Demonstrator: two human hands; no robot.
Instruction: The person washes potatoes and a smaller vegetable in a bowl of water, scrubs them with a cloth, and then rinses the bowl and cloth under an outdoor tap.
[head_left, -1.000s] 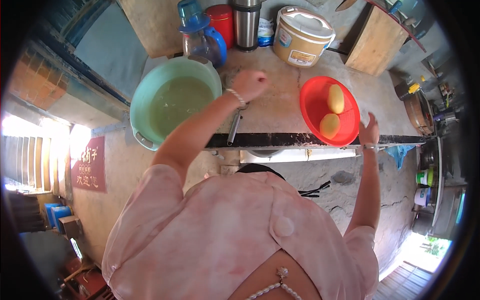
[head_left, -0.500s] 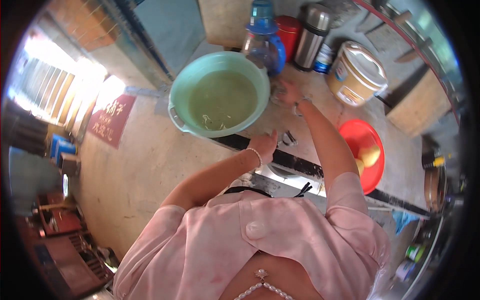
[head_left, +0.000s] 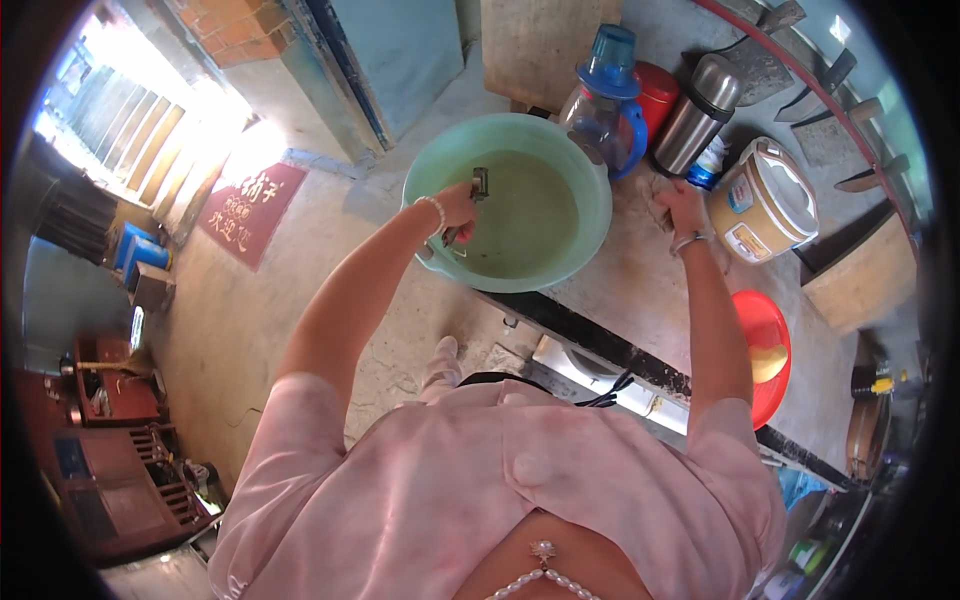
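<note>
My left hand [head_left: 455, 207] is closed around a metal peeler [head_left: 481, 184], whose head sticks up past my fingers. It is over the left side of a pale green plastic basin [head_left: 430, 165] of cloudy, greenish water. On the counter to the right of the basin, my right hand [head_left: 684, 207] is closed on a crumpled greyish-brown rag [head_left: 660, 203], mostly hidden under the fingers. Nearer to me, a red bowl [head_left: 775, 335] holds a pale yellow peeled piece [head_left: 768, 364], partly covered by my right arm.
Behind the basin stand a clear jug [head_left: 600, 120] with blue lid and handle, a red canister [head_left: 655, 95] and a steel thermos [head_left: 698, 118]. A tan lidded bucket [head_left: 765, 200] is by my right hand. Knives [head_left: 815, 88] hang along the wall. The counter has a black front edge [head_left: 590, 335].
My left hand has picked the peeler up from the counter's front edge and carried it left over the basin. My right hand has slid the rag away from the basin, toward the bucket.
</note>
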